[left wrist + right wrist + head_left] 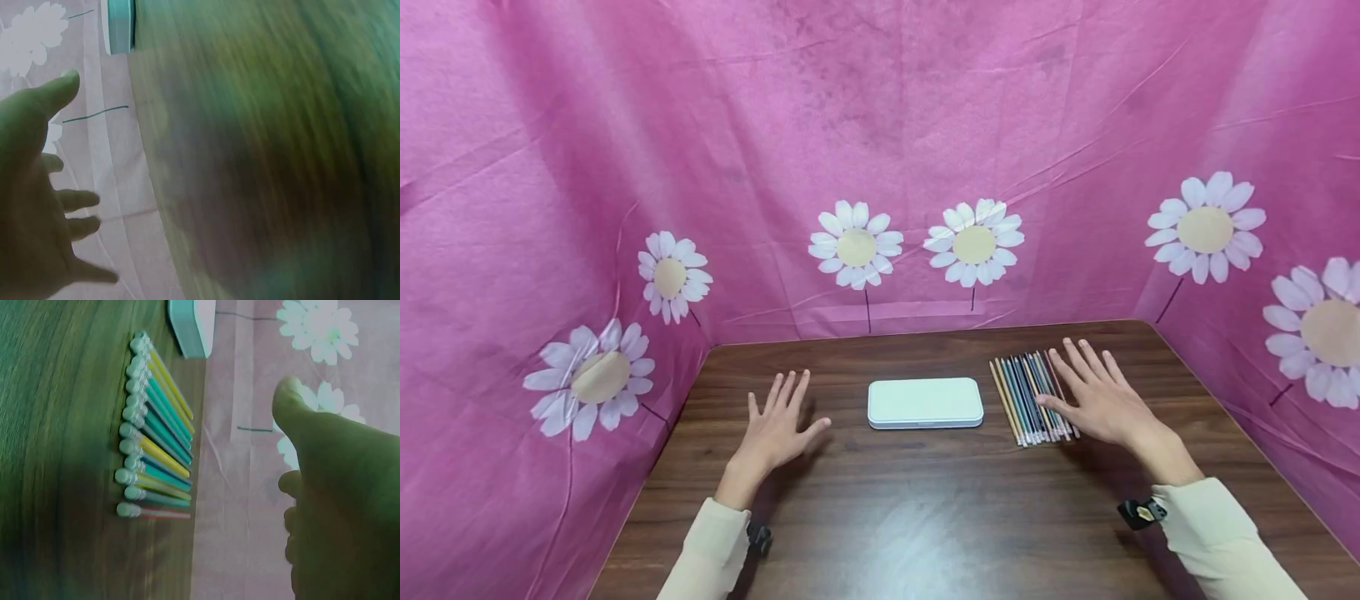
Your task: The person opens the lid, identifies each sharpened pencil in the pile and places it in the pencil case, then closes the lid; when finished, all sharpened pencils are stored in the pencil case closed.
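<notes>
A white pencil case (925, 402) lies closed near the middle of the table. To its right, several pencils (1030, 400) in yellow, blue, dark and red lie side by side, their eraser ends towards the person; the right wrist view shows these pencils (159, 431) from the eraser side. My left hand (778, 433) hovers left of the case with fingers spread, holding nothing; in its wrist view the left hand (37, 187) is apart from everything. Above the right edge of the pencils, my right hand (1105, 400) is spread and holds nothing. Whether it touches any pencil I cannot tell.
The brown wooden table (880, 517) has its far edge against a pink cloth (760, 167) printed with white daisies, which also hangs at the left and right. Dark straps with small devices sit at both wrists over light sleeves (1206, 517).
</notes>
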`<state>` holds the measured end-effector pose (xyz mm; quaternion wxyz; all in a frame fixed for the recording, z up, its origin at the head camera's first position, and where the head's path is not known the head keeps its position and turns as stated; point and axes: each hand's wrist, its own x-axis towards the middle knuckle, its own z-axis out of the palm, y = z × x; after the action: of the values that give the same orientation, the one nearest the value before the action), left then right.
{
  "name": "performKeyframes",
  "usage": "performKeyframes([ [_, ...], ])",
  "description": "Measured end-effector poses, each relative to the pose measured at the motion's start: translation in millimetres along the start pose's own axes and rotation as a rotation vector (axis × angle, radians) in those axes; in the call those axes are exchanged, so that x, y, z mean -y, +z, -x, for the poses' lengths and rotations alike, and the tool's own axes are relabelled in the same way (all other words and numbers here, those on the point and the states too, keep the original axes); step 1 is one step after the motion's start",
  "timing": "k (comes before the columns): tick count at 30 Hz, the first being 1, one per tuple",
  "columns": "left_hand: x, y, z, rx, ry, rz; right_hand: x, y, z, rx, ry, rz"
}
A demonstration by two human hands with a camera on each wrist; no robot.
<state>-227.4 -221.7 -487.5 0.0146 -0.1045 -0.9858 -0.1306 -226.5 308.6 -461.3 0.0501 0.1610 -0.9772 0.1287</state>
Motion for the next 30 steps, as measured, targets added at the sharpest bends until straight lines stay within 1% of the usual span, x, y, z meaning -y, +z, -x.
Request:
performKeyframes([
  [3,-6.1,0.5,-1.7,-0.053,0.047,0.044,9.5,-3.5,-4.8,-0.018,-0.03,-0.033],
  [5,-12.5,1.9,-4.2,-0.084,0.081,0.078,18.8,-6.3,-9.5,-0.017,-0.027,-0.045],
  [7,-20.0,4.6,-7.7,-0.106,0.109,0.107,28.7,-8.4,-15.2,-0.016,-0.024,-0.047],
  [9,-28.1,8.1,-11.6,-0.112,0.13,0.124,38.9,-9.2,-21.5,-0.023,-0.033,-0.043],
  [14,-49.4,16.2,-22.9,-0.109,0.194,0.127,61.3,-7.0,-38.4,-0.054,-0.121,-0.022],
  [18,-64.5,23.2,-32.6,-0.098,0.247,0.11,75.5,0.8,-52.7,-0.039,-0.19,-0.021],
  [21,-74.2,28.9,-38.7,-0.072,0.279,0.095,84.1,10.2,-62.8,0.005,-0.243,-0.024],
  [26,-87.2,36.9,-47.6,-0.032,0.326,0.058,98.3,25.9,-76.7,0.104,-0.27,-0.037],
  [30,-94.2,40.6,-54.5,-0.01,0.357,-0.002,109.8,38.8,-85.9,0.133,-0.307,-0.04],
])
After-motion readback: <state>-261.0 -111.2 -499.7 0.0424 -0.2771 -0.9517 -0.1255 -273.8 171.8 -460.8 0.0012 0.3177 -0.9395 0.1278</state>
